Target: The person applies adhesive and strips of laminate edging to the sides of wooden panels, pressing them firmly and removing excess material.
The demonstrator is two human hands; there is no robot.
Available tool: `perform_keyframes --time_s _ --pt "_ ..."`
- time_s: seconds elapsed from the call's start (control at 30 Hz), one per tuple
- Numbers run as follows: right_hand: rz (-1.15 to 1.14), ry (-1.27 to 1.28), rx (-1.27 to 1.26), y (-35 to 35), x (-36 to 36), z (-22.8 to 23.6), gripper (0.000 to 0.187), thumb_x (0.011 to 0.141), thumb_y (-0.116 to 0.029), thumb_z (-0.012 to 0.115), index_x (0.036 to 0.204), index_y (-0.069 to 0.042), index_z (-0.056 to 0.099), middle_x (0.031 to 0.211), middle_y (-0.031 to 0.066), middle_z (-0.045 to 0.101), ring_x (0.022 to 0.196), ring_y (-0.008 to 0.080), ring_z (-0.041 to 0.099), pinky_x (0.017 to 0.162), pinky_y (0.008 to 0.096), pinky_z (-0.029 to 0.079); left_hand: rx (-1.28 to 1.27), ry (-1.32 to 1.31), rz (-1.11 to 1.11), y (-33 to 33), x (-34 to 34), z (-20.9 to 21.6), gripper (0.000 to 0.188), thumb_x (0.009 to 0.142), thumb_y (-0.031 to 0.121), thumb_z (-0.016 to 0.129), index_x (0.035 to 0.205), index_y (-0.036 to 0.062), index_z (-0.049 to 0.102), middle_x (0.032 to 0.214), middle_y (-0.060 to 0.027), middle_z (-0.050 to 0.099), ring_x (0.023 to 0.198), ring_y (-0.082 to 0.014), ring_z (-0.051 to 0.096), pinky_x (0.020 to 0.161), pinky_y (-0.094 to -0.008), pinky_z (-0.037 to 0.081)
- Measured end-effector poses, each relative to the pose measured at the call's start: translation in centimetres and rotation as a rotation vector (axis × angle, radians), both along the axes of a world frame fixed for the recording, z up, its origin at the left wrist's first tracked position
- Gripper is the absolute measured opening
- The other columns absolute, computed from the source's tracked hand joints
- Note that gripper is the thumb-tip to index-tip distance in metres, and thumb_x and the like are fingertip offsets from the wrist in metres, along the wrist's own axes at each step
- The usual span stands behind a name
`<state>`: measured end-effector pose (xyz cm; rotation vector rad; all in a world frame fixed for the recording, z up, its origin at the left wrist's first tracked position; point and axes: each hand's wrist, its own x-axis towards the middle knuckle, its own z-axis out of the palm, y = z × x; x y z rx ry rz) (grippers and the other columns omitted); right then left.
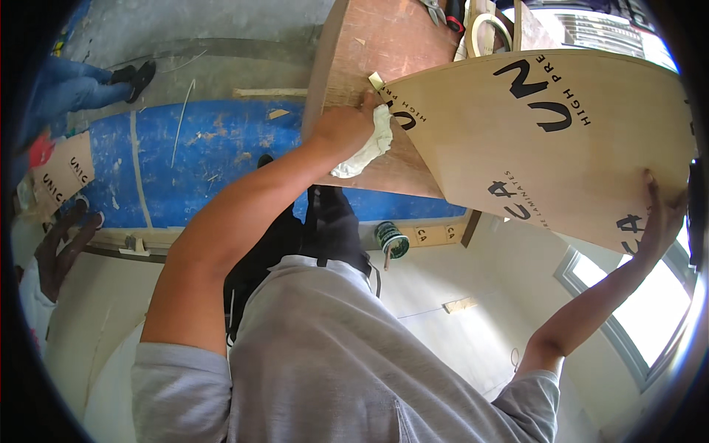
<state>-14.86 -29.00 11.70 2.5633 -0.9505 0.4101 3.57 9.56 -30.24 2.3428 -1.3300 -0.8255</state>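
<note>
A large tan laminate sheet (473, 133) with black lettering on its face slants over the brown wooden worktable (384, 40). My left hand (351, 129) is closed around a crumpled white cloth (369, 148), its fingertips by the sheet's left corner. Just past those fingertips sits a small pale yellowish piece (376, 80); what it is, I cannot make out. At the far right, my right hand (662, 210) grips the sheet near its edge, thumb on the lettered face. Its other fingers are partly hidden.
Pliers (434, 10), a red-and-black handled tool (454, 16) and a tape roll (476, 35) lie beyond the sheet. A can (391, 240) stands below the table by blue floor covering (214, 162). At left are a person's jeans-clad legs (88, 88) and another person's hand (59, 247).
</note>
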Motion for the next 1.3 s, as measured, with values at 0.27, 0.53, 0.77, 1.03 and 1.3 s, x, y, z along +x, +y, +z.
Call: perform_keyframes --time_s 0.27,0.53,0.77,1.03,1.3 --pt "-0.183 -0.060 0.058 2.3 0.9 -0.3 0.077 0.082 -0.045 0.087 0.143 -0.011 0.058 0.127 0.0117 0.067 0.113 0.0268 0.066 0.094 0.0428 0.057 0.018 0.020 0.042 0.6 -0.8 -0.4 0.060 0.101 0.007 0.045 0.155 -0.0130 0.028 0.088 -0.0277 0.074 0.076 -0.0416 0.074 0.062 -0.0519 0.059" --pt "-0.180 -0.012 0.027 1.5 0.7 0.3 0.097 0.075 -0.056 0.089 0.151 -0.008 0.053 0.140 0.0162 0.064 0.128 0.0321 0.061 0.108 0.0441 0.047 0.011 0.130 0.084 0.7 0.0 -0.2 0.058 0.103 0.008 0.043 0.157 -0.0088 0.028 0.094 -0.0275 0.074 0.082 -0.0421 0.074 0.064 -0.0521 0.059" --pt "-0.070 -0.053 0.025 1.7 0.1 0.3 0.096 0.074 -0.054 0.090 0.149 -0.006 0.054 0.143 0.0171 0.061 0.129 0.0333 0.060 0.111 0.0454 0.043 -0.010 0.091 0.047 0.6 0.3 -0.1 0.059 0.101 0.008 0.046 0.157 -0.0060 0.031 0.092 -0.0268 0.074 0.082 -0.0410 0.075 0.064 -0.0514 0.059" --pt "-0.055 -0.059 0.075 2.1 0.6 0.2 0.094 0.074 -0.053 0.090 0.148 -0.005 0.056 0.140 0.0168 0.063 0.130 0.0325 0.059 0.111 0.0450 0.043 -0.034 0.043 0.089 0.4 -0.2 -0.5 0.058 0.100 0.006 0.048 0.154 -0.0085 0.035 0.086 -0.0251 0.074 0.075 -0.0404 0.075 0.061 -0.0517 0.058" --pt "-0.116 0.051 0.050 1.6 0.7 0.8 0.096 0.074 -0.056 0.089 0.148 -0.005 0.055 0.139 0.0170 0.064 0.128 0.0328 0.061 0.109 0.0455 0.045 -0.033 0.043 0.086 0.8 -0.4 0.1 0.058 0.100 0.004 0.047 0.155 -0.0078 0.034 0.089 -0.0267 0.073 0.079 -0.0401 0.075 0.064 -0.0509 0.059"
